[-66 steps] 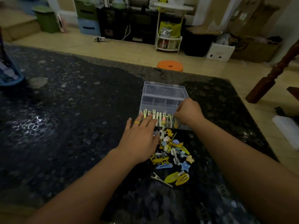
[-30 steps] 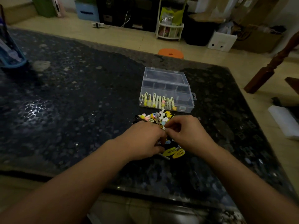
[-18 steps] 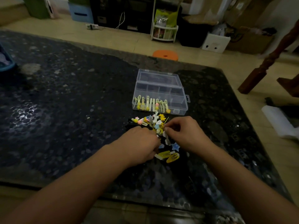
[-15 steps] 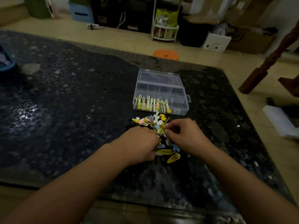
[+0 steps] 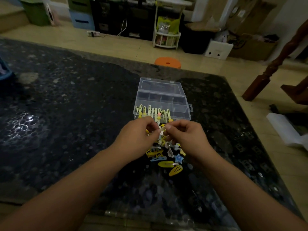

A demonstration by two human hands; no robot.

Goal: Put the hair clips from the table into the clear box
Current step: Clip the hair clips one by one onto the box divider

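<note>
A clear box (image 5: 180,106) with its lid open stands on the dark table (image 5: 66,114); a row of pale yellow clips (image 5: 154,112) fills its near left compartment. Just in front of the box, my left hand (image 5: 138,137) and my right hand (image 5: 185,135) are raised together and both pinch one small pale hair clip (image 5: 162,129) between their fingertips. Under and behind the hands lies a pile of hair clips (image 5: 166,155): yellow snap clips, a blue star, a light blue one. The hands hide part of the pile.
An orange stool (image 5: 167,62) stands past the table's far edge. A blue object (image 5: 5,75) sits at the table's far left. A wooden post (image 5: 270,67) and white foam (image 5: 286,130) are on the floor to the right. Shelves and boxes line the far wall.
Both hands have lifted off the pile and moved toward the box, now holding one pale clip between them. The camera tilted up slightly.
</note>
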